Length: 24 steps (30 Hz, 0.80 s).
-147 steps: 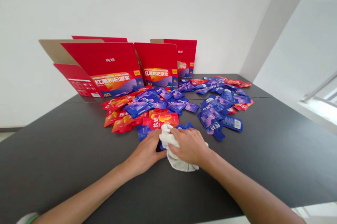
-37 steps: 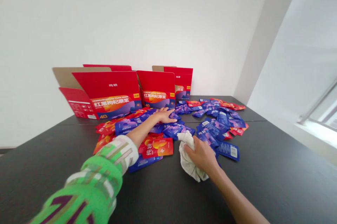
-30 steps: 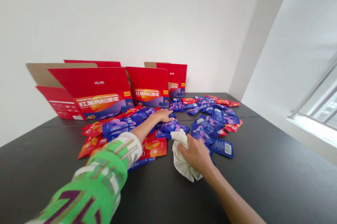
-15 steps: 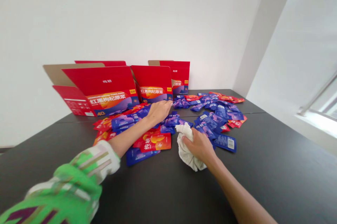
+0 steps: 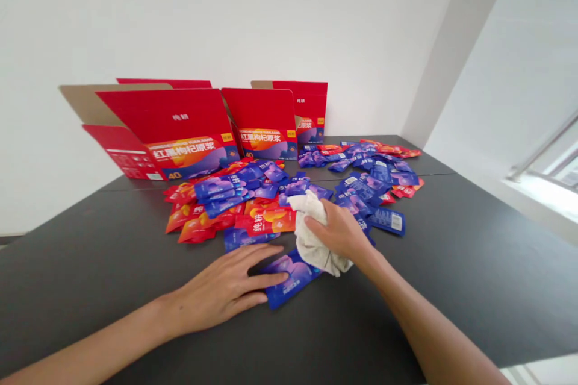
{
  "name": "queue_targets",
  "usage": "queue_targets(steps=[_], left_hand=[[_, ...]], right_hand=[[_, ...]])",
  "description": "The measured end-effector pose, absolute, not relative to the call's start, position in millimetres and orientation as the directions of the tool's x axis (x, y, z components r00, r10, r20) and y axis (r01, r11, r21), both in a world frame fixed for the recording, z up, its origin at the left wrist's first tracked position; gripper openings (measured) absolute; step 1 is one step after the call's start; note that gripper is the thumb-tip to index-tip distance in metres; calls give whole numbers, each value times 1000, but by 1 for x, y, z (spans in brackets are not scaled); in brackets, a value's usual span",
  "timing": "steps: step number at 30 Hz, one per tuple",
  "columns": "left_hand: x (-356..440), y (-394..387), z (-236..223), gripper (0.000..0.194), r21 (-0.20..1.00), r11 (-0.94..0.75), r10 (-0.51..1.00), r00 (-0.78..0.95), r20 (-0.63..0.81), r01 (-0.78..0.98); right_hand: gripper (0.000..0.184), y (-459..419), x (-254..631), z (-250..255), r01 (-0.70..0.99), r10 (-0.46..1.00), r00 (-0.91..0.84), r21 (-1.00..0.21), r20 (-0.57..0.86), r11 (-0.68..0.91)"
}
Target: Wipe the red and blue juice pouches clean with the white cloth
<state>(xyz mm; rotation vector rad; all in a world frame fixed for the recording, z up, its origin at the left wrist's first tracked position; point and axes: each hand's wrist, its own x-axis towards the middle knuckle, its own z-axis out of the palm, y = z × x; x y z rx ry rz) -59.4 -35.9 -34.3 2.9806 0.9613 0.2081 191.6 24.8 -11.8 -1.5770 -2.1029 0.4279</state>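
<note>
My left hand (image 5: 230, 285) lies low over the dark table with its fingers spread. Its fingertips touch the left end of a blue pouch (image 5: 289, 288) lying flat. A crumpled white cloth (image 5: 311, 234) is bunched in my right hand (image 5: 341, 231), whose fingers are wrapped round it. The cloth covers the right end of that pouch. Just beyond, a red pouch (image 5: 271, 220) lies on the near side of a heap of red and blue pouches (image 5: 226, 189).
Open red cartons (image 5: 189, 126) with raised flaps stand along the back left. More blue pouches (image 5: 361, 192), with some red ones, spread over the right side of the black table (image 5: 474, 264). A white wall (image 5: 271, 17) rises behind, and a metal rail (image 5: 542, 147) is at the right.
My left hand has come back from the heap towards me, and a blue pouch now lies under its fingertips. My right hand with the cloth has shifted slightly left.
</note>
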Motion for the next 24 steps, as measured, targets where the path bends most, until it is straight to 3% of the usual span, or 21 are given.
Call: queue_targets(steps=[4,9,12,16,17,21,24], left_hand=[[-44,-47,-41,39,307,-542,840,515,170,782],[-27,-45,-44,54,480,-423,906,371,203,769],[-27,-43,-45,64,521,-395,918,349,189,757],[-30,-42,-50,77,527,-317,947,289,137,788],[-30,-42,-51,80,522,-307,951,278,134,796],[-31,-41,-52,87,516,-318,948,280,153,795],[-30,-41,-50,87,532,-322,946,286,152,783]], right_hand=[[33,6,175,-16,839,936,-311,-415,167,353],[32,-14,160,-22,801,876,-459,-357,149,481],[31,-19,157,-23,787,836,-525,-285,158,548],[28,-15,158,-24,927,937,-311,-166,160,336],[29,-15,157,-24,928,935,-314,-154,167,339],[32,-21,150,-25,786,805,-562,-183,191,591],[30,-21,151,-24,859,871,-455,-166,186,484]])
